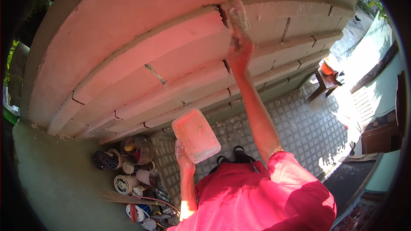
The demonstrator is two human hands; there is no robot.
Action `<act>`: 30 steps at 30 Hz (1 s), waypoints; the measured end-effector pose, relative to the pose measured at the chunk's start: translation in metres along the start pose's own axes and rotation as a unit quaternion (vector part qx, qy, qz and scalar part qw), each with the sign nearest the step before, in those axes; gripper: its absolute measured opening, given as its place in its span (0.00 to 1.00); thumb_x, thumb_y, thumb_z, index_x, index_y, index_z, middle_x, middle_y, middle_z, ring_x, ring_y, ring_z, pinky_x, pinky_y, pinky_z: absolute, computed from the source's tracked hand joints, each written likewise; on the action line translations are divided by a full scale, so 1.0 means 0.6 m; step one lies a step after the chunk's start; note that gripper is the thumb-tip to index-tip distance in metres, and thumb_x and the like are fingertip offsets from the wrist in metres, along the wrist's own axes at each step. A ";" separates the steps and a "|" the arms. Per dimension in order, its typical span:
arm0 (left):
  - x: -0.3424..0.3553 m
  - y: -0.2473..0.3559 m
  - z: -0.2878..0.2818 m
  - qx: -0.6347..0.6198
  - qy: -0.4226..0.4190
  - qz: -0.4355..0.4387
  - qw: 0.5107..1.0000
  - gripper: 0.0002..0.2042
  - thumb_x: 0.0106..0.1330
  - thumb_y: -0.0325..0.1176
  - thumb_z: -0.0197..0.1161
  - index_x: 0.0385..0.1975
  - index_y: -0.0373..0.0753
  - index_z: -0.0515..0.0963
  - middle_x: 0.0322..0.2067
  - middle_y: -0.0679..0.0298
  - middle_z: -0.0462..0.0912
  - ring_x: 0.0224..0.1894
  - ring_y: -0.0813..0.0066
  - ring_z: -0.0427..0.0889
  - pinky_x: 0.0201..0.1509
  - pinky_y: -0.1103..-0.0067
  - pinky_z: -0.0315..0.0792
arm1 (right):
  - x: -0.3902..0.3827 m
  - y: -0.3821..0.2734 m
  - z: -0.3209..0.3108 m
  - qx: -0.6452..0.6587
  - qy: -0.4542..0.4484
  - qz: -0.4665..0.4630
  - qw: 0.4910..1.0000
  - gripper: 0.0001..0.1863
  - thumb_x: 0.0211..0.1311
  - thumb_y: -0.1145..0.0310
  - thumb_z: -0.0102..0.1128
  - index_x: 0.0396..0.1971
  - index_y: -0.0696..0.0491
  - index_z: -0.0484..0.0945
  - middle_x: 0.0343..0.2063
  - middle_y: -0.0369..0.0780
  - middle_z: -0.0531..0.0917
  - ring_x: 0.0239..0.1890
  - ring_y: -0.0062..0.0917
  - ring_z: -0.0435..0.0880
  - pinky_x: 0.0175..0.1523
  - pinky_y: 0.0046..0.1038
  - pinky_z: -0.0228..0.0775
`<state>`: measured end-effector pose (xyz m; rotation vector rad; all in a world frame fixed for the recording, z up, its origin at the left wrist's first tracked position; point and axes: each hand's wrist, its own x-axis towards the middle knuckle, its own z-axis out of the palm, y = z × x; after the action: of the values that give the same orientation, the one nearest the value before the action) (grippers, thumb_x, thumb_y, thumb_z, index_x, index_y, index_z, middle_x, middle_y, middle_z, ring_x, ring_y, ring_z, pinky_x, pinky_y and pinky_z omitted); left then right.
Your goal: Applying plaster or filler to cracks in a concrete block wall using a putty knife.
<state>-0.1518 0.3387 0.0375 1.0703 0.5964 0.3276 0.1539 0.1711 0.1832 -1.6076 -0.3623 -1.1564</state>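
My left hand [184, 157] is closed on the side of a shallow rectangular tray [207, 143], whose inside is smeared with whitish material. My right arm is stretched up to the wall [184, 55]. Blurred by motion, my right hand [241, 53] grips a pale, flat tool [238, 15]; its exact kind does not show. That tool is against or just in front of the upper ledge, beside a dark vertical gap [221, 15] between ledge blocks. Horizontal ledges with several upright gaps run along the wall, and pinkish light covers much of it.
Buckets [124, 185] and containers crowd the lower left, with a straw broom [124, 197] among them. A small wooden stool [324, 84] bearing an orange bowl [329, 67] stands at the right. Patterned tiles [299, 119] cover the floor around my sandalled feet.
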 end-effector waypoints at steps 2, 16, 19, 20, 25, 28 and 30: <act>-0.005 -0.005 0.010 -0.009 0.033 0.006 0.999 0.21 0.73 0.41 0.44 0.61 0.35 0.64 0.57 0.62 0.72 0.57 0.69 0.73 0.60 0.72 0.67 | -0.032 -0.043 0.009 0.047 -0.036 -0.002 0.998 0.23 0.52 0.83 0.50 0.50 0.54 0.79 0.42 0.52 0.80 0.44 0.36 0.84 0.44 0.31 0.74; -0.011 -0.016 0.086 -0.027 0.049 0.013 0.998 0.21 0.73 0.40 0.46 0.60 0.36 0.64 0.56 0.62 0.71 0.57 0.70 0.71 0.61 0.73 0.66 | -0.034 -0.060 -0.076 0.170 -0.114 0.110 0.973 0.14 0.61 0.79 0.56 0.47 0.59 0.80 0.34 0.36 0.83 0.34 0.13 0.74 0.42 0.17 0.67; -0.013 -0.012 0.093 -0.055 0.047 -0.003 0.997 0.21 0.73 0.41 0.46 0.60 0.36 0.64 0.56 0.62 0.70 0.57 0.71 0.70 0.61 0.73 0.66 | -0.049 -0.072 -0.101 0.209 -0.071 0.148 0.964 0.11 0.62 0.77 0.57 0.44 0.61 0.80 0.34 0.34 0.83 0.36 0.14 0.74 0.45 0.18 0.67; -0.012 -0.012 0.094 -0.064 0.059 -0.011 0.996 0.21 0.73 0.41 0.46 0.60 0.36 0.64 0.55 0.63 0.70 0.57 0.73 0.69 0.60 0.74 0.66 | -0.058 -0.042 -0.111 0.193 -0.018 0.173 0.966 0.11 0.61 0.77 0.57 0.43 0.62 0.80 0.36 0.35 0.83 0.38 0.16 0.75 0.47 0.20 0.67; 0.001 -0.018 0.082 -0.062 0.014 -0.007 0.998 0.21 0.73 0.41 0.47 0.60 0.35 0.63 0.56 0.62 0.69 0.58 0.72 0.69 0.61 0.74 0.65 | -0.042 0.074 -0.085 0.329 0.166 0.213 0.905 0.10 0.59 0.78 0.58 0.41 0.63 0.79 0.39 0.38 0.82 0.43 0.20 0.77 0.53 0.25 0.69; 0.011 -0.032 0.056 -0.057 0.027 -0.006 0.998 0.21 0.74 0.41 0.46 0.60 0.35 0.63 0.57 0.62 0.69 0.58 0.71 0.69 0.61 0.74 0.65 | -0.045 0.092 -0.044 0.377 0.208 0.190 0.882 0.08 0.59 0.82 0.55 0.38 0.62 0.80 0.38 0.36 0.82 0.43 0.18 0.77 0.50 0.22 0.68; 0.017 -0.034 0.038 -0.058 0.031 0.000 0.998 0.21 0.74 0.41 0.46 0.60 0.35 0.63 0.57 0.62 0.69 0.58 0.71 0.69 0.61 0.74 0.65 | -0.063 0.072 -0.002 0.366 0.193 0.229 0.881 0.09 0.58 0.84 0.52 0.37 0.61 0.80 0.38 0.36 0.81 0.43 0.18 0.76 0.50 0.21 0.67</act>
<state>-0.1304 0.3185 0.0243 0.9506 0.6263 0.3916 0.1662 0.1652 0.1271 -0.7140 -0.1143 -0.7976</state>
